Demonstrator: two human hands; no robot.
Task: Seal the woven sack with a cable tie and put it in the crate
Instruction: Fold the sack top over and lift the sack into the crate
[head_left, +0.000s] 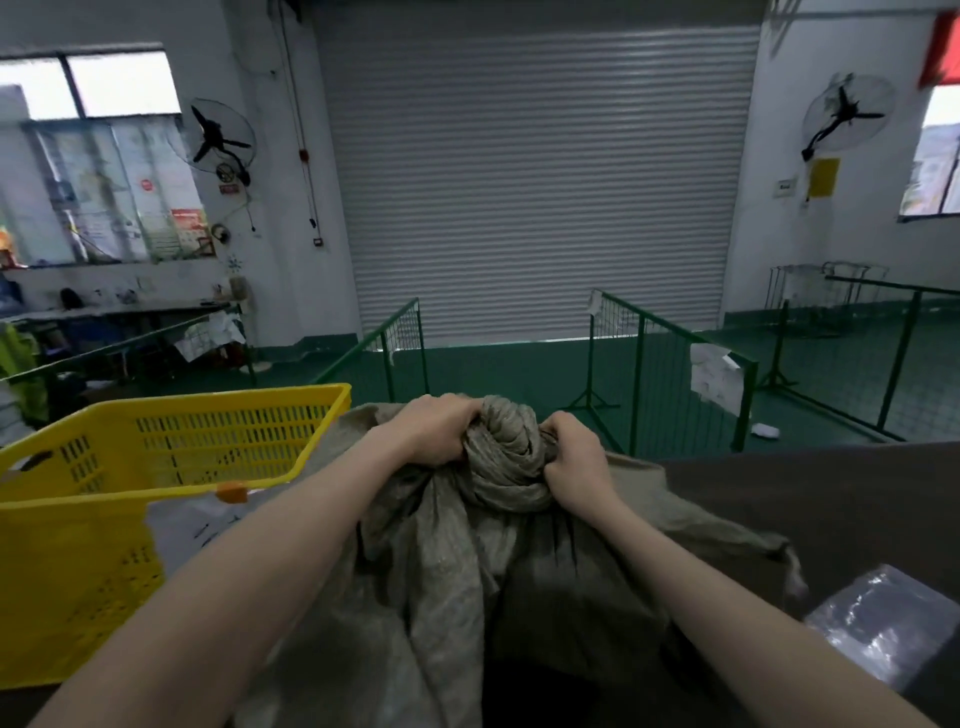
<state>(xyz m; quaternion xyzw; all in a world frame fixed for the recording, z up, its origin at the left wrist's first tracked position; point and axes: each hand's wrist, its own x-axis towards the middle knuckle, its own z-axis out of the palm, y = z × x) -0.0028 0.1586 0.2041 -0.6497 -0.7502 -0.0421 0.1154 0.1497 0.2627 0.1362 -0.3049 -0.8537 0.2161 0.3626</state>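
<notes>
Two bare forearms are reaching forward from the bottom edge, so one left hand (440, 427) and one right hand (574, 457), both with fingers (470, 410) curled tight into the bunched, twisted neck of one grey-green woven sack (441, 582). It's slumping on a dark table (810, 499), its lower part running out of frame. One yellow crate (156, 467) is sitting just left of it, touching the fabric; white paper is showing inside but I can't make out more. One shiny plastic packet (888, 623) is lying at the right edge, cut off. Beyond, green mesh fencing (670, 374) is standing before one shut roller door (535, 176), with two wall fans either side.
</notes>
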